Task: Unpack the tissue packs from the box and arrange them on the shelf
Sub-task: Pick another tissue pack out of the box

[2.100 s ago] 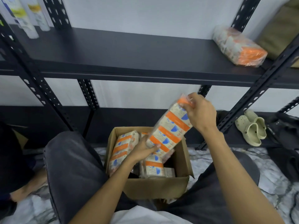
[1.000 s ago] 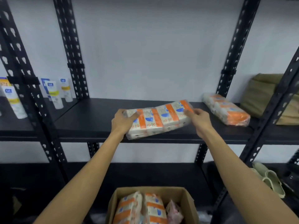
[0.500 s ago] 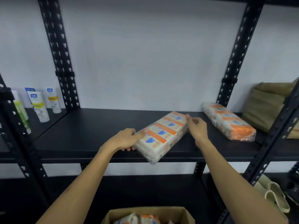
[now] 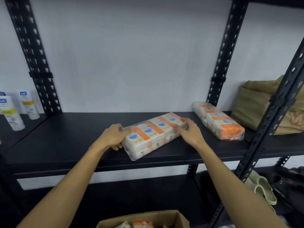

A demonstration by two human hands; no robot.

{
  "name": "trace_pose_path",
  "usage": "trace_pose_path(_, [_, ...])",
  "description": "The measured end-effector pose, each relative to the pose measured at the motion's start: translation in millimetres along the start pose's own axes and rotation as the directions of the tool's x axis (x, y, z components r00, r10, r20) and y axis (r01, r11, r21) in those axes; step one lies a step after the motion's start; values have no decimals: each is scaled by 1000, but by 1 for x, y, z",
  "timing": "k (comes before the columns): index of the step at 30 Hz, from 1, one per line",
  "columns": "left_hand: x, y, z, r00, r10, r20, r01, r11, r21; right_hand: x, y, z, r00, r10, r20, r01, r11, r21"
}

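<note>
- Black metal shelving stands against a plain white wall, with perforated uprights at left, centre-right and far right.
- On the middle shelf [image 4: 69,137] lies a tissue pack [image 4: 153,134], white with orange bands and blue marks, flat and angled so that its near end points toward the shelf's front edge.
- The left hand [image 4: 113,137] grips the pack's near-left end, its fingers curled round the corner and the thumb on top.
- The right hand [image 4: 189,130] holds the far-right end, fingers bent over the top and side of the wrapper.
- A second tissue pack [image 4: 217,120] lies further right on the same shelf, apart from the held one, its orange end facing forward.
- Beside it, past the upright, sits an olive-green bag [image 4: 256,106].
- At far left, white tubes [image 4: 28,104] with yellow and blue labels stand upright on the neighbouring shelf.
- Below, at the bottom edge, the open cardboard box [image 4: 172,218] shows more tissue packs inside.
- On the lower shelf at right rests a pair of pale green clogs [image 4: 263,190].
</note>
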State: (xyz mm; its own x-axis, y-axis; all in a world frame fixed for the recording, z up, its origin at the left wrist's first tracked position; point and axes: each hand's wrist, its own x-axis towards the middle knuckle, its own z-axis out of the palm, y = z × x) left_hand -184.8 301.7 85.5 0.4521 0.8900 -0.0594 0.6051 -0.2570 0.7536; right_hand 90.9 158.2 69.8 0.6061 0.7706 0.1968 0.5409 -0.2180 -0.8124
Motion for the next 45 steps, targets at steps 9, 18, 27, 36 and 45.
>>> trace_pose_path(9, [12, 17, 5, 940, 92, -329, -104, 994, -18, -62, -18, -4, 989, -146, -22, 126, 913, -387])
trace_pose_path(18, [-32, 32, 67, 979, 47, -197, -104, 952, -288, -22, -39, -30, 994, -112, -2, 111, 987, -119])
trace_pose_path(27, [3, 29, 64, 985, 12, -175, -87, 899, -430, -75, -41, 28, 997, 2, 73, -12, 991, 136])
trace_pose_path(36, [-17, 35, 50, 989, -51, 139, 138, 652, -746, -48, -52, 32, 978, 194, 80, -208, 844, 494])
trace_pose_path(45, [-18, 38, 71, 972, -94, 217, 233, 540, -809, -43, -51, 66, 929, 188, 318, -356, 686, 635])
